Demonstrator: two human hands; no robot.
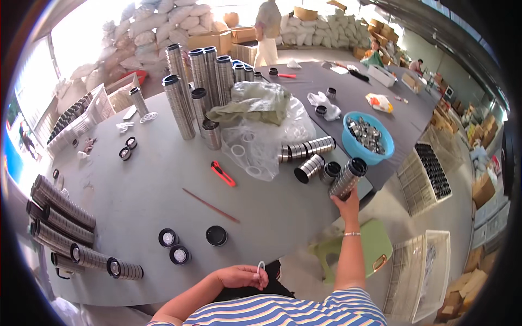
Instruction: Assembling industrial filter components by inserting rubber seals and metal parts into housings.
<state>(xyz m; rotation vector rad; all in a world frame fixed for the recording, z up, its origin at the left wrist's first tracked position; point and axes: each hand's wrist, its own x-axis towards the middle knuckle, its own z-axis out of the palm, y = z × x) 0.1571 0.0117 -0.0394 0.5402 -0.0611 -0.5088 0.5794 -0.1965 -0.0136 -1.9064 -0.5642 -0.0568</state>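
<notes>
Holds a ribbed metal cylinder (345,181) in the right grip (348,203), by the worktop (288,220) edge; pinches a white ring (261,264) in the left grip (243,276). Has bare worktop between both grips. Beyond the right grip, has a blue basin (350,146) of small metal parts (365,135); leftward, has more cylinders (310,168) in the way.

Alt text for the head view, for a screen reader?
A person's right hand grips a ribbed silver cylinder; the left hand holds a small white ring. Grey tables hold more cylinders, a red cutter and a blue basin of metal parts.
</notes>
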